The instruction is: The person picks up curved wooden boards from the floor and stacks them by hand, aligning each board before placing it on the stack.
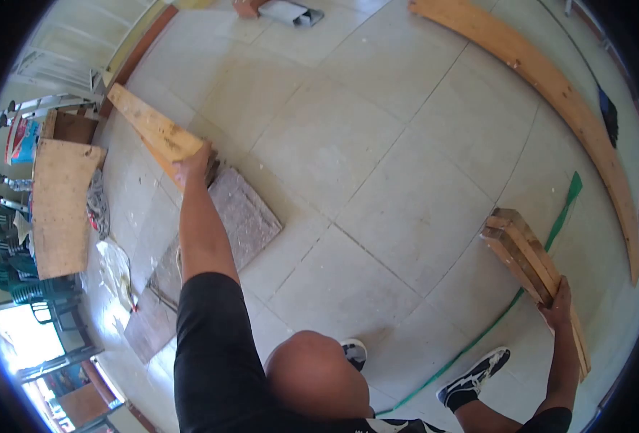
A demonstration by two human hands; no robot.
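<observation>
My left hand [192,167] is closed round the near end of a light wooden board [153,124], which reaches away toward the wall at the upper left. Under and beside that board, a second piece of wood shows in part. At the right, my right hand [557,304] grips a bundle of short wooden pieces [525,252] lying side by side, their cut ends pointing to the upper left. The far ends of the bundle pass beyond my right hand. Near my left forearm, a stained grey slab [241,216] lies on the floor.
A long curved-looking plank [550,86] lies along the right. Green strap [478,339] runs across the tiles beside my shoe [474,375]. A metal piece [291,13] is at the top. On the left are a plywood panel [63,209], green chairs [42,291] and a plastic bag [116,270].
</observation>
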